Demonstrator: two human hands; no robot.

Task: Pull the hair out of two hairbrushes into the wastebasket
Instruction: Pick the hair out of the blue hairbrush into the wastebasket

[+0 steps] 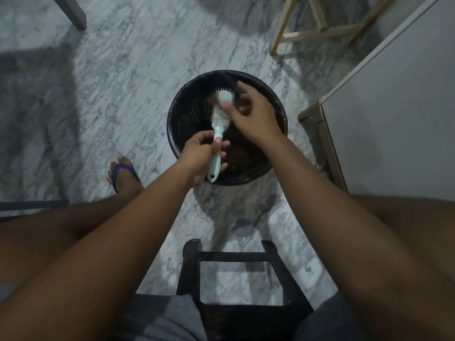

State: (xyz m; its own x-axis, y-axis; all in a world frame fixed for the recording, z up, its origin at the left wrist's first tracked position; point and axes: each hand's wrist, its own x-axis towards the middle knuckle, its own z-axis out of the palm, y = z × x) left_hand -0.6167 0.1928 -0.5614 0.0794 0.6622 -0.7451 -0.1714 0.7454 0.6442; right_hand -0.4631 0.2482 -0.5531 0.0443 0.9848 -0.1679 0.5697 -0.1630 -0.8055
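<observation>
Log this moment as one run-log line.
left hand: grips handle of pale green plastic hairbrush | right hand: pinches its bristled head | position: above round black wastebasket

The right hand (256,116) hides part of the hairbrush (218,121), and the wastebasket (170,124) holds indistinct dark contents.

Dim, bluish light all over here. Broad soft shadows lie across the marble floor (128,70), and the wastebasket (187,112) throws its shadow toward the person. Its black inside swallows detail. Wide-angle bend curves the frame edges; the forearms (123,242) at the bottom look soft.
</observation>
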